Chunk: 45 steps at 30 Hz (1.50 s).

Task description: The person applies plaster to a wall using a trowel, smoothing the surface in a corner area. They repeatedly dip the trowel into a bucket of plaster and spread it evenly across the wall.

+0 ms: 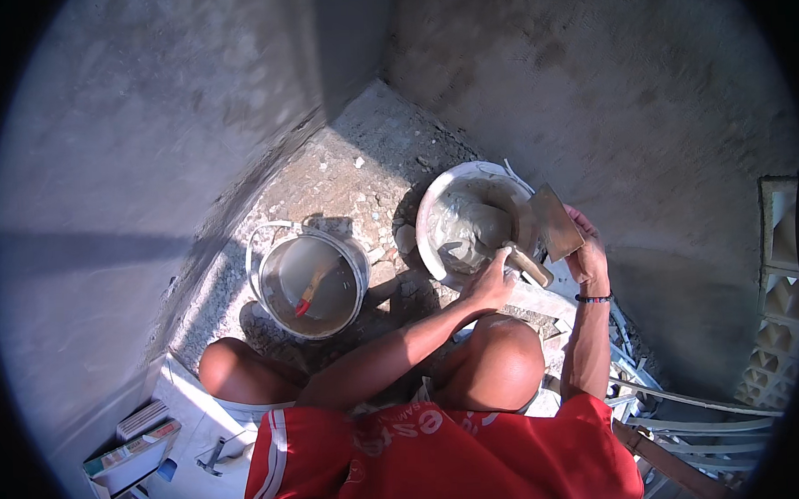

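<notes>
Handling of the flat rectangular trowel blade (pixel 558 223) is carried out just beside the right side of the white mortar bucket (pixel 425 235). The blade is held near its lower right edge by the right grip (pixel 588 259), closed on it. The brown handle (pixel 532 267) is held by the left grip (pixel 491 286), set narrow; whether handle and blade are joined cannot be told. The step in hand is judged to be readying of the blade; lowering into the grey mortar (pixel 473 216) would then be called for. To the left, a paintbrush (pixel 315 283) is contained in the liquid-filled pail (pixel 362 264) on the rubble-strewn floor (pixel 357 176).
</notes>
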### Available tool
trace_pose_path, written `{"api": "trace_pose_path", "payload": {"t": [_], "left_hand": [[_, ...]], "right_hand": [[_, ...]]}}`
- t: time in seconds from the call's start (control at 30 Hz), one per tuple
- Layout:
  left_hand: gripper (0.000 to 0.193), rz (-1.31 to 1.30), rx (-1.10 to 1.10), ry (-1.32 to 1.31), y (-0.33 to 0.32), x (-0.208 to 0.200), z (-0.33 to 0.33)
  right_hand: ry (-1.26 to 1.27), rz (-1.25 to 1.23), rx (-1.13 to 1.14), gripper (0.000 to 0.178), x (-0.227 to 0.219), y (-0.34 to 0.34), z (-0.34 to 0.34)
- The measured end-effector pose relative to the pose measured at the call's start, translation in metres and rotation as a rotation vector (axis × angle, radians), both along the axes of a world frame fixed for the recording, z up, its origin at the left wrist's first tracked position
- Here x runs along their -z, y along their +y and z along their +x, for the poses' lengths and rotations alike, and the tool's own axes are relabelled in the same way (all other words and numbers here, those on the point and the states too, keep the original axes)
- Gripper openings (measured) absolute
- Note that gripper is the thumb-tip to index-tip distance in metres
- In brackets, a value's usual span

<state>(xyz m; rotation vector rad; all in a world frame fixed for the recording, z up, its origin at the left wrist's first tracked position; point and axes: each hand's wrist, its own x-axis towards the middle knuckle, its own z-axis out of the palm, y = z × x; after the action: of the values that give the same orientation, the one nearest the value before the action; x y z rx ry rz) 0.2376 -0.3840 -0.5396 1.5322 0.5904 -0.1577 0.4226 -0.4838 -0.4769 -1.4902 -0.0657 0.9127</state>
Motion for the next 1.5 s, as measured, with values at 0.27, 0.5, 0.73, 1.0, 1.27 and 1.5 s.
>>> {"api": "trace_pose_path", "payload": {"t": [0.27, 0.5, 0.73, 1.0, 1.27, 1.5], "left_hand": [[0.054, -0.104, -0.189, 0.153, -0.047, 0.047, 0.08], [0.07, -0.175, -0.303, 0.329, -0.029, 0.028, 0.053], [0.059, -0.291, -0.123, 0.21, 0.009, 0.025, -0.038], [0.051, 0.247, -0.225, 0.005, 0.021, -0.014, -0.076], [0.056, 0.511, -0.257, -0.137, 0.024, 0.004, -0.072], [0.05, 0.699, -0.347, -0.307, 0.021, 0.007, -0.066]], "right_hand": [[-0.019, -0.015, 0.091, 0.034, -0.017, -0.01, -0.015], [-0.022, 0.053, 0.061, 0.035, -0.015, -0.01, -0.014], [0.037, 0.213, 0.096, 0.035, -0.009, 0.0, -0.02], [0.238, 0.45, 0.364, 0.029, 0.018, -0.002, -0.051], [0.477, 0.53, 0.472, 0.028, 0.029, 0.016, -0.101], [0.682, 0.635, 0.408, 0.029, 0.041, 0.033, -0.115]]}}
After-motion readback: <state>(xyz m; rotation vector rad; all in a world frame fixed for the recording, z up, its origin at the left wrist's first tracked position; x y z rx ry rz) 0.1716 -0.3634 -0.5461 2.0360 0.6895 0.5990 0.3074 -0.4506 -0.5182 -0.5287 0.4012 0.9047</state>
